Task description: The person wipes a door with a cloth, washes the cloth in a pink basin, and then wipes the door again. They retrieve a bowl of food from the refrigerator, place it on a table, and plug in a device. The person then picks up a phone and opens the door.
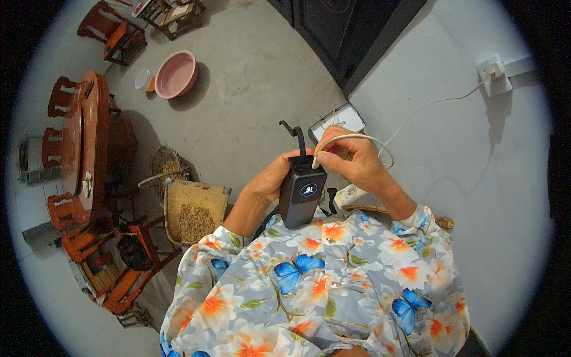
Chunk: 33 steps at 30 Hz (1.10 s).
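Note:
My left hand [267, 178] grips a black power bank [292, 209] from its left side, holding it in front of my body. A round lit display glows on its front face, and a black strap loop [301, 138] rises from its top. Between the thumb and fingers of my right hand [352, 156] is the white cable plug [316, 162], at the right of the power bank's top end. Whether the plug sits inside a port cannot be told. From my right hand the white cable [421, 107] curves to a charger [494, 69] in the wall socket.
An open box [337, 122] lies on the floor beyond my hands, by the wall. To the left are a woven scoop basket [196, 209] holding dry grains, wooden chairs [134, 254] and a round wooden table [96, 134]. A pink basin [176, 73] stands farther off.

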### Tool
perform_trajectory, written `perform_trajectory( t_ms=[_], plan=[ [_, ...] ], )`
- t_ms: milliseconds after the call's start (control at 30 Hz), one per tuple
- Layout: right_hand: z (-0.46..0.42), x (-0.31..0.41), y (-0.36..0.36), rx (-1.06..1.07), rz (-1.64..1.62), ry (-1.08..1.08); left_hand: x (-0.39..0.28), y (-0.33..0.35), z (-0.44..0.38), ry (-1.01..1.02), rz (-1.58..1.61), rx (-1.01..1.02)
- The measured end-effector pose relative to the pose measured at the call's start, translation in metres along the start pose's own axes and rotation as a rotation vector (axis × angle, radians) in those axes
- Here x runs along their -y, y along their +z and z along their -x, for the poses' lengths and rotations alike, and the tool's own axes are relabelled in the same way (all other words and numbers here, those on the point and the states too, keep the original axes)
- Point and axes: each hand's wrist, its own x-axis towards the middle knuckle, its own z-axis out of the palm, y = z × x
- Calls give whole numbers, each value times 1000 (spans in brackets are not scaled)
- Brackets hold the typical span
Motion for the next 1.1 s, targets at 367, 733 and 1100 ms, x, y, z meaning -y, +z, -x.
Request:
perform_trajectory(
  t_ms=[367, 733, 1100],
  plan=[
    [9, -21, 2, -180, -74, 53, 0, -2, -10, -21, -41, -76],
    [78, -71, 29, -274, -120, 352, 11, -24, -56, 45, -29, 27],
    [83, -80, 24, -564, 578, 214, 48, -18, -108, 154, -110, -56]
  ],
)
